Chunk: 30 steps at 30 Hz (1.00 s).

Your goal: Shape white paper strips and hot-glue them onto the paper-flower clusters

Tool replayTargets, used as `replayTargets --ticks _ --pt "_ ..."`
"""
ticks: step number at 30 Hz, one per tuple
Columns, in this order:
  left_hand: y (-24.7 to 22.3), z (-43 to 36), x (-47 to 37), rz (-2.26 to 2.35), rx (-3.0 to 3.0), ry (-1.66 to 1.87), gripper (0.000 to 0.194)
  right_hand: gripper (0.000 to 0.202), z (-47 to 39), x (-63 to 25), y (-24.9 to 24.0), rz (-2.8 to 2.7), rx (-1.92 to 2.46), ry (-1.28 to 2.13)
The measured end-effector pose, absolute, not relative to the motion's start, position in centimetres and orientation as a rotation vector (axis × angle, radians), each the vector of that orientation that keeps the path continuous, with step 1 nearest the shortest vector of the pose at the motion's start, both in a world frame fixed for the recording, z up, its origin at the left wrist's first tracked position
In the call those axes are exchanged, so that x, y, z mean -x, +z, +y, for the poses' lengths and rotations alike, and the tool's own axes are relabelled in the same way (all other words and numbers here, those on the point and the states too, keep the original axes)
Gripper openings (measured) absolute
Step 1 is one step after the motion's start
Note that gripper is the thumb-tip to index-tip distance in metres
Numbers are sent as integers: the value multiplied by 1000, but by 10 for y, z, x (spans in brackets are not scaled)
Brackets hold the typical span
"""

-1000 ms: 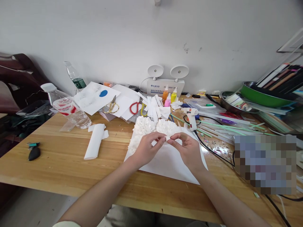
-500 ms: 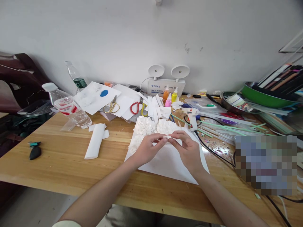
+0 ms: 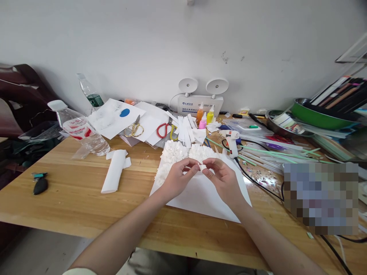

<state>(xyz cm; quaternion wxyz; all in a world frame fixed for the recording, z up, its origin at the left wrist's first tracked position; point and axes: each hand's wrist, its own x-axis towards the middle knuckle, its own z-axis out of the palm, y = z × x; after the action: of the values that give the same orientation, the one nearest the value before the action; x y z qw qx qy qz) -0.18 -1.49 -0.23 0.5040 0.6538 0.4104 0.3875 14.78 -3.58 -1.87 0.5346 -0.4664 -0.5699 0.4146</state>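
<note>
A small piece of white paper [image 3: 202,167] is pinched between the fingertips of my left hand [image 3: 181,176] and my right hand [image 3: 223,178]. Both hands are held over a white sheet [image 3: 200,200] lying on the table. Clusters of crumpled white paper [image 3: 174,151] cover the sheet's far and left parts, some hidden behind my fingers. Cut paper strips [image 3: 187,130] lie in a pile just beyond. To the right of my hands a white glue gun [image 3: 233,143] stands with its black cord trailing off.
On the left are a water bottle [image 3: 82,130], a folded white paper roll [image 3: 115,172] and a black-and-teal tool [image 3: 40,184]. Gold scissors [image 3: 134,128], red-handled pliers [image 3: 163,130] and paint bottles [image 3: 202,120] line the back. Glue sticks [image 3: 275,156] and a green bowl [image 3: 321,116] crowd the right.
My fingertips have shifted slightly on the small paper piece, and more of it shows between them. The rest of the table looks the same, apart from a slight camera shift.
</note>
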Motion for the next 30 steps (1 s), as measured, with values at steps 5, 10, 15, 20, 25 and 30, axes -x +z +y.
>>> replayTargets --ticks 5,10,15,20,25,30 --pt "-2 -17 1 935 -1510 988 14 16 -36 -147 -21 -1347 1086 973" --pt "-3 -17 0 947 -1543 1028 13 16 -36 -146 -22 -1324 1101 949" --pt "-4 -17 -1 924 -1603 1082 14 17 -35 -147 -23 -1304 1112 929" --pt "-3 -19 -1 896 -1616 1101 13 17 -34 -148 -23 -1285 1115 922" --pt "-3 -21 -3 852 -1561 1082 11 17 -34 -148 -22 -1318 1131 920" --pt "-5 -20 -4 864 -1472 1081 11 9 -34 -149 -21 -1339 1096 909"
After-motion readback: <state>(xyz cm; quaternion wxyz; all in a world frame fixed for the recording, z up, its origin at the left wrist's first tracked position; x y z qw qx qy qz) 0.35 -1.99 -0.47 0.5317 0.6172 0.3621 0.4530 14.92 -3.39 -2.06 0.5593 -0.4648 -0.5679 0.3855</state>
